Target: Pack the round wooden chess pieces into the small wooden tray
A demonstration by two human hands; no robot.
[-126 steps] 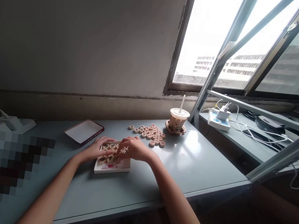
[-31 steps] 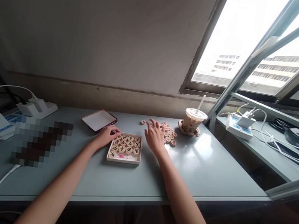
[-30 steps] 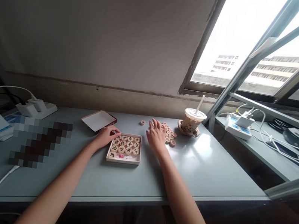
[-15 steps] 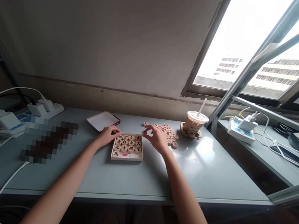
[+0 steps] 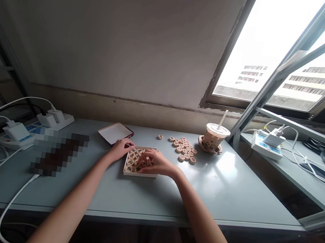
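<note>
A small white box (image 5: 130, 172) holding several round wooden game pieces with black characters lies on the grey table (image 5: 169, 196). My left hand (image 5: 121, 148) rests against the box's left edge, fingers curled on its rim. My right hand (image 5: 154, 163) lies over the box's right half, fingers bent down onto the pieces; whether it pinches one is hidden. A loose cluster of wooden pieces (image 5: 184, 149) sits beyond the box to the right, with a single piece (image 5: 160, 137) apart on the left of it.
The box's lid (image 5: 115, 132) lies upside down behind my left hand. A lidded drink cup (image 5: 215, 136) with a straw stands on a coaster at the back right. Power strips with chargers and white cables (image 5: 19, 131) occupy the left. A metal shelf (image 5: 283, 157) with cables stands at right.
My right hand went out to the loose pieces, pinched one, and has come back over the box. My left hand has stayed at the box's left edge. The camera view has shifted slightly.
</note>
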